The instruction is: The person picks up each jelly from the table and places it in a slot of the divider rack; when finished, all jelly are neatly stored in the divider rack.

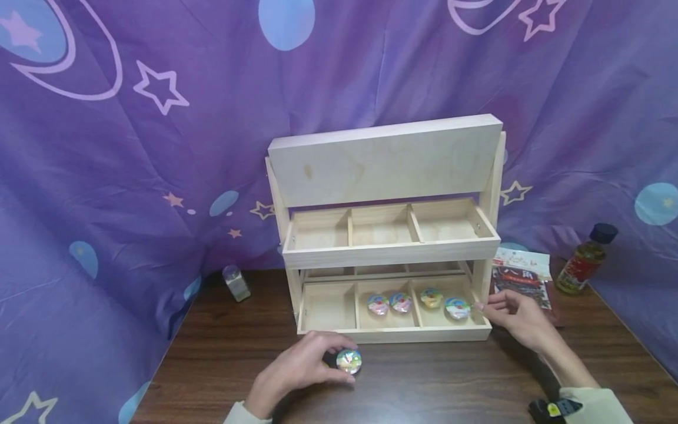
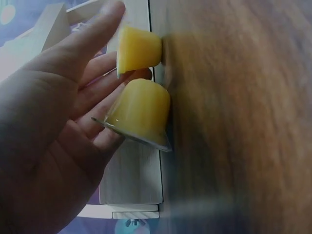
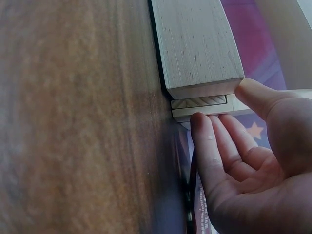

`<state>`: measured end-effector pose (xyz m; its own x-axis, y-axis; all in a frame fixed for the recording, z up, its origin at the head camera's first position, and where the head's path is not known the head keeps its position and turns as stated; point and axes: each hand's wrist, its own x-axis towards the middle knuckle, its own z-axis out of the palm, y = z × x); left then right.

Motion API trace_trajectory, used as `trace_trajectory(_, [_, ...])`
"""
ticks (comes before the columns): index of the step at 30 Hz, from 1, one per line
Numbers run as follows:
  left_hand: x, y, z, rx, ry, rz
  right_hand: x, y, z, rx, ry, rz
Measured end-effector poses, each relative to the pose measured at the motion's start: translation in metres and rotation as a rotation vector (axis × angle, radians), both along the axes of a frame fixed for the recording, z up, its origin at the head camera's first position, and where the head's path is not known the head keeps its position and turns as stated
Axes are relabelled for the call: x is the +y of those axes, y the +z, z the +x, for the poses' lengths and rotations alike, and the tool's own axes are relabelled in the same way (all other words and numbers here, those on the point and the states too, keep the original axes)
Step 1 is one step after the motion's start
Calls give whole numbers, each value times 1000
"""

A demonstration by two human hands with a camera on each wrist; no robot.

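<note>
Between the thumb and fingers of my left hand [image 1: 302, 365] is a jelly cup [image 1: 348, 360] with a shiny printed lid. The left wrist view shows two yellow jelly cups by this hand: one [image 2: 140, 49] sits base down on the table, and the other [image 2: 141, 109] is tilted within the bent fingers. My right hand [image 1: 521, 321] touches the right end of the lower tray of a wooden rack [image 1: 392, 337]. Its thumb [image 3: 256, 95] meets the tray's corner, while the fingers lie loosely bent beside the rack's side. Several jelly cups stand in the lower tray's middle and right compartments.
Another three-part tray [image 1: 392, 254] sits above, under a slanted wooden board [image 1: 386, 165]. Right of the rack are a printed packet [image 1: 521, 280] and a dark-capped bottle [image 1: 585, 262]. A small clear jar [image 1: 236, 284] stands left. Purple cloth [image 1: 212, 118] hangs behind the table.
</note>
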<state>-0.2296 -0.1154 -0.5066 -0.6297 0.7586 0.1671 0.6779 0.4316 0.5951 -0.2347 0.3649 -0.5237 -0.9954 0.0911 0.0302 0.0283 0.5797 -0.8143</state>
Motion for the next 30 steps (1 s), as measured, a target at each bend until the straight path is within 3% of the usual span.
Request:
trace_trajectory(5, [0,-1,-2,-1,-8,0,0,0,0,12,0,-8])
trace_trajectory(11, [4,0,-1,3,47,0,1,2,1,-2,0,4])
trace_trajectory(16, [7,8,-2,61,85,107,3,2,2,-16,-4,7])
trace_trajectory(23, [5,15,-15,251,211,216,3,0,2,1,-6,7])
trace_trajectory(30, [2,21,-32,253,321,252,0,-1,1,13,1,1])
